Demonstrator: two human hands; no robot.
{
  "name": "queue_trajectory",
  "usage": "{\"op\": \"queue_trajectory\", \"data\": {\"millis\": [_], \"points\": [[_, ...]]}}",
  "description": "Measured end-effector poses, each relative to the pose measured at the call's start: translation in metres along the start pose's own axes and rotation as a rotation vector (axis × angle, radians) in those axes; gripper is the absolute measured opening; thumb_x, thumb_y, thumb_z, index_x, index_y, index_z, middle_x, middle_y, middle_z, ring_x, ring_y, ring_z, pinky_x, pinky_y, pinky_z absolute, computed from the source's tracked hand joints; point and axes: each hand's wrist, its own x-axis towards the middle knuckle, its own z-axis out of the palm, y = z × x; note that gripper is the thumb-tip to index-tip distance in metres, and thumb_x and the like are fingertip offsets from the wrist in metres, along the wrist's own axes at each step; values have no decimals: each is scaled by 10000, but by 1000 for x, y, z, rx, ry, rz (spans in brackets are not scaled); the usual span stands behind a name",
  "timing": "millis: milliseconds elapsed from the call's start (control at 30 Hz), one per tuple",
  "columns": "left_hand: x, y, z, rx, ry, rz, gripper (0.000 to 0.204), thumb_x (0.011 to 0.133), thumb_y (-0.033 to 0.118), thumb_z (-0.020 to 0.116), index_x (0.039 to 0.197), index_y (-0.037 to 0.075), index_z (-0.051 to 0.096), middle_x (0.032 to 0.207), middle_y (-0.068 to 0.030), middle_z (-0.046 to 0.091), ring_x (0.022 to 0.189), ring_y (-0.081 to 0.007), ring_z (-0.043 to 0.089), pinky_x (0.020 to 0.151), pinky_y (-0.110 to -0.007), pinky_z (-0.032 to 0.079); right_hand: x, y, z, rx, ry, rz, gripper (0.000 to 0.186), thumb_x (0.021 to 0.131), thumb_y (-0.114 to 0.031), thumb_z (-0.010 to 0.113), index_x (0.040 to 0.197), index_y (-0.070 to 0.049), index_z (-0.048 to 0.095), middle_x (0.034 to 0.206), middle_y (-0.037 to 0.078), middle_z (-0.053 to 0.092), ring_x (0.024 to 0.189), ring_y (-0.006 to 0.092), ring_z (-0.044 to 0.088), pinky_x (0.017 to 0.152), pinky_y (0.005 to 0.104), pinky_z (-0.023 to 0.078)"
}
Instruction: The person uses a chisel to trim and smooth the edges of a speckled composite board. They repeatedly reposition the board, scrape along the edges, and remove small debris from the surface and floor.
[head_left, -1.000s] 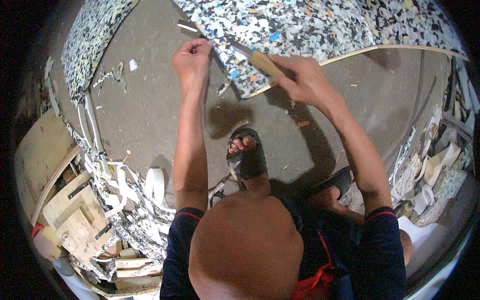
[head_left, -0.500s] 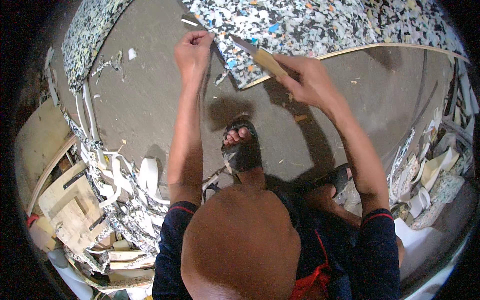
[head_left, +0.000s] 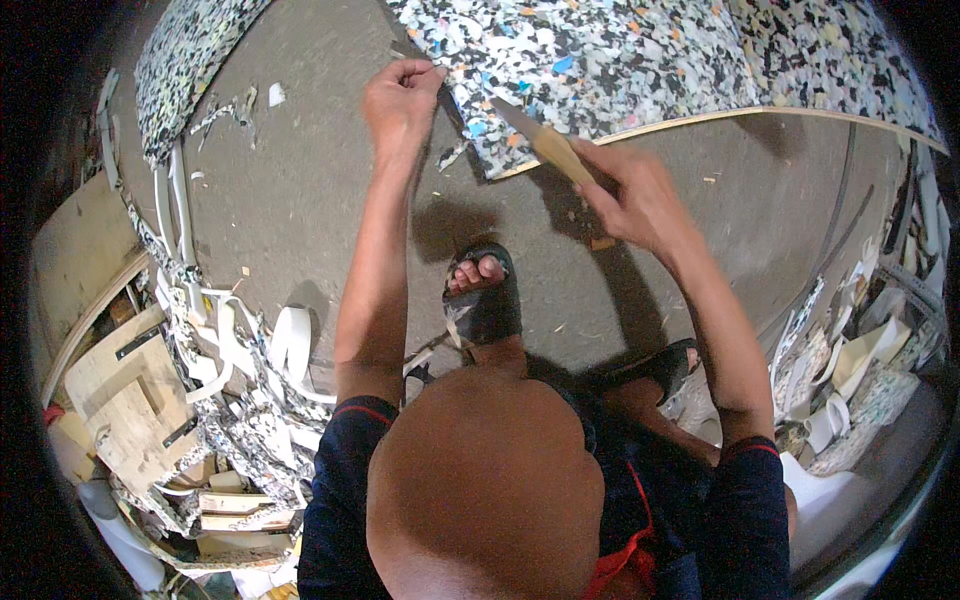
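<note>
Item: speckled foam sheet (head_left: pixel 620 70), pale-edged, spread ahead of the person's feet.
Item: knife (head_left: pixel 555 150), wooden-handled, blade over the sheet's near-left corner; contact, I cannot tell.
Right hand (head_left: pixel 632 192): grip wrapped around the knife's handle.
Left hand (head_left: pixel 402 105): grip pinched together beside the sheet's left edge; whether anything lies between the fingertips, I cannot tell.
Sundries: plywood pieces (head_left: pixel 115 390) and white strips (head_left: pixel 290 345), heaped at the person's left.

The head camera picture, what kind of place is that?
Probably a workshop: there's a big speckled, foam-like sheet, a wooden-handled knife in the right hand, and a messy heap of scraps.
</note>
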Motion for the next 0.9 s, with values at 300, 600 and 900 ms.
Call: {"op": "queue_trajectory", "data": {"millis": [300, 600, 900], "points": [[-3, 0, 1, 32, -2, -38, 274, 851, 207, 815, 1015, -6, 759, 913, -54, 739, 816, -128, 648, 746, -279, 515, -11, 1, 3, 30, 23, 55, 446, 865, -176, 709, 1298, -73, 678, 933, 261, 695, 863, 455, 669, 781, 507, 532], [-4, -7, 5, 15, 24, 3, 250, 845, 194, 810, 999, 2, 764, 856, -58, 735, 762, -130, 646, 712, -288, 522, -54, 0, -6, 14, -62, 158, 487, 847, -197, 721, 1314, -68, 672, 953, 276, 701, 856, 465, 673, 771, 508, 533], [-9, -6, 4, 29, 16, 0, 257, 845, 196, 801, 1009, 2, 764, 841, -70, 739, 755, -140, 656, 711, -302, 529, -23, 10, 15, 63, -5, -5, 478, 857, -198, 719, 1313, -62, 675, 970, 261, 711, 874, 431, 691, 778, 486, 533]]}}
